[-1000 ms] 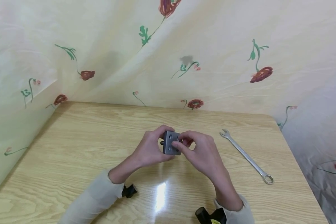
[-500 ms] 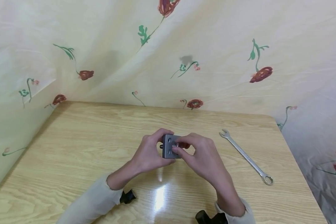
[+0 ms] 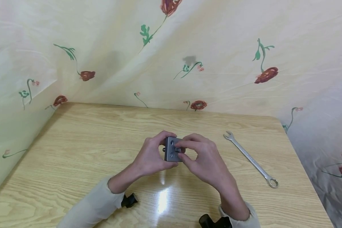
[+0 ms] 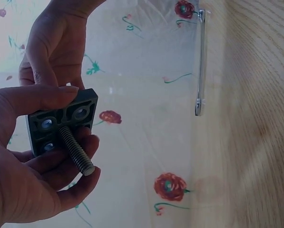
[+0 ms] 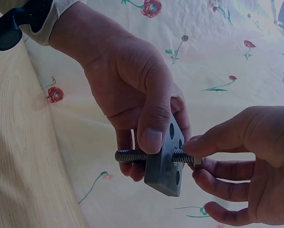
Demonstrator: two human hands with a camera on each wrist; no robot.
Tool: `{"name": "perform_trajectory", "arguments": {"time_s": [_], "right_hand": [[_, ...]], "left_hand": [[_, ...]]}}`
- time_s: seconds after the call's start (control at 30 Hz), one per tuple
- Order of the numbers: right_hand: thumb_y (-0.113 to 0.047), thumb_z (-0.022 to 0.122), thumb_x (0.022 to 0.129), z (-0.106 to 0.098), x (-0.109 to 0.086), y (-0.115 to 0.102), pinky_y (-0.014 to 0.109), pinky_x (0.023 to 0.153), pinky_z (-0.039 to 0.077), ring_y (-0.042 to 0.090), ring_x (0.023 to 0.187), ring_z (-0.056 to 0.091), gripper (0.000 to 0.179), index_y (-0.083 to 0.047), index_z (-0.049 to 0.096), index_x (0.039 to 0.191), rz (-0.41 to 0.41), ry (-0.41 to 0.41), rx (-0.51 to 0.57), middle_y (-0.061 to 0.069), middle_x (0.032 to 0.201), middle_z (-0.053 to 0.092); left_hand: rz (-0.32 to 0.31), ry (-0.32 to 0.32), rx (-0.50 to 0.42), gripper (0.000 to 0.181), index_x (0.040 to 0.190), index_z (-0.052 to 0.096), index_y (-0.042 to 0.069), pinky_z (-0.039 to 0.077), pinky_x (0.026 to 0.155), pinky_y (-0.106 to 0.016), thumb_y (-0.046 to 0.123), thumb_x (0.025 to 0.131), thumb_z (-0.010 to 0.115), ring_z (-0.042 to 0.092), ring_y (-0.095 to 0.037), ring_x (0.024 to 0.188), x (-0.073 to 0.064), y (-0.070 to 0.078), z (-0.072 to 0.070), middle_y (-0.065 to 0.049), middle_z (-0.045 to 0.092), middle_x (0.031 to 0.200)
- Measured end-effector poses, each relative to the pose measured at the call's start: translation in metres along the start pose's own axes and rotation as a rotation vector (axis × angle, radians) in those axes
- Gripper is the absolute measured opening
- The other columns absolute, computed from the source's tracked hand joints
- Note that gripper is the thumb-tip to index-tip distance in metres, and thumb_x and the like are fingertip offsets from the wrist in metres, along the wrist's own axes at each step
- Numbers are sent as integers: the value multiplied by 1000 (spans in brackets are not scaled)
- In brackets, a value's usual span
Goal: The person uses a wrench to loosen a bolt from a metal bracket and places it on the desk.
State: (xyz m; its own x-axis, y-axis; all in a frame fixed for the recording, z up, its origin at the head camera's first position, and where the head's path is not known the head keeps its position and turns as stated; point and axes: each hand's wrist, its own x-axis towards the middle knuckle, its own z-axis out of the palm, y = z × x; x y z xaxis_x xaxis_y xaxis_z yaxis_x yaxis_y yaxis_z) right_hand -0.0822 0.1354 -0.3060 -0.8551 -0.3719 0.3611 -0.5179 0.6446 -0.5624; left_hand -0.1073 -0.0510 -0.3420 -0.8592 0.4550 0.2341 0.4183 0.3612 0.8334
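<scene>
My left hand [image 3: 152, 153] grips a grey square plate [image 3: 169, 155] by its edges, its face with several holes turned to the right. A threaded bolt [image 4: 77, 149] passes through the plate's middle. Its long threaded end sticks out on the left hand's side, as the left wrist view shows. On the other side a shorter stretch of thread and the bolt head [image 5: 198, 161] stand out from the plate. The fingers and thumb of my right hand [image 3: 203, 158] are curled about that head and pinch it. Both hands hold these parts above the table.
A combination wrench [image 3: 250, 160] lies slantwise on the wooden table [image 3: 102, 126], to the right of the hands. Behind the table and at its sides hangs a flowered cloth [image 3: 117, 63]. Black wrist cameras sit on both sleeves.
The right fingers have shifted on the bolt, and its head end now shows between them. The plate and left hand have dropped slightly in the head view. The wrench stays put.
</scene>
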Motion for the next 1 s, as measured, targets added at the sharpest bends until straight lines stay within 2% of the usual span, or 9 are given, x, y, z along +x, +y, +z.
{"name": "perform_trajectory", "arguments": {"time_s": [0.5, 0.6, 0.7, 0.83, 0.9, 1.0], "right_hand": [[6, 79, 69, 1, 2, 4, 29, 77, 54, 13, 91, 62, 22, -10, 74, 83, -133, 1, -49, 0, 93, 71], [5, 79, 69, 0, 2, 5, 31, 80, 53, 14, 94, 61, 25, -11, 73, 88, -144, -10, -51, 0, 97, 69], [-4, 83, 70, -4, 1, 4, 34, 84, 52, 15, 99, 59, 32, -12, 71, 99, -108, -20, -51, 1, 105, 67], [-21, 85, 71, -9, 1, 5, 37, 88, 51, 16, 104, 59, 47, -11, 66, 113, -4, -9, -45, 1, 110, 65], [-25, 85, 72, -10, 1, 5, 36, 85, 51, 16, 100, 60, 49, -11, 65, 115, 59, -5, -36, 1, 107, 66], [-29, 83, 74, -10, 1, 6, 29, 73, 48, 14, 87, 61, 46, -11, 65, 113, 154, -16, -34, 0, 94, 68]], "left_hand": [[-42, -44, -58, 66, 122, 55, 8, 54, 89, -38, 6, 63, 86, 71, -25, 98, 0, -3, 0, -10, 73, 107], [-49, -44, -60, 66, 122, 55, 9, 53, 89, -39, 6, 64, 86, 71, -25, 98, 0, -4, 0, -9, 73, 107], [-52, -29, -59, 67, 122, 56, 9, 53, 90, -41, 5, 63, 86, 71, -25, 98, 0, -4, 0, -9, 74, 107], [-53, -10, -52, 69, 123, 55, 8, 53, 89, -42, 5, 61, 86, 71, -25, 97, 1, -4, -1, -9, 74, 104], [-54, -8, -46, 69, 123, 55, 8, 53, 89, -43, 4, 61, 86, 71, -25, 96, 1, -3, -1, -10, 74, 104], [-48, -5, -28, 70, 124, 55, 6, 54, 88, -42, 4, 61, 86, 71, -24, 95, 1, -3, -1, -11, 74, 104]]}}
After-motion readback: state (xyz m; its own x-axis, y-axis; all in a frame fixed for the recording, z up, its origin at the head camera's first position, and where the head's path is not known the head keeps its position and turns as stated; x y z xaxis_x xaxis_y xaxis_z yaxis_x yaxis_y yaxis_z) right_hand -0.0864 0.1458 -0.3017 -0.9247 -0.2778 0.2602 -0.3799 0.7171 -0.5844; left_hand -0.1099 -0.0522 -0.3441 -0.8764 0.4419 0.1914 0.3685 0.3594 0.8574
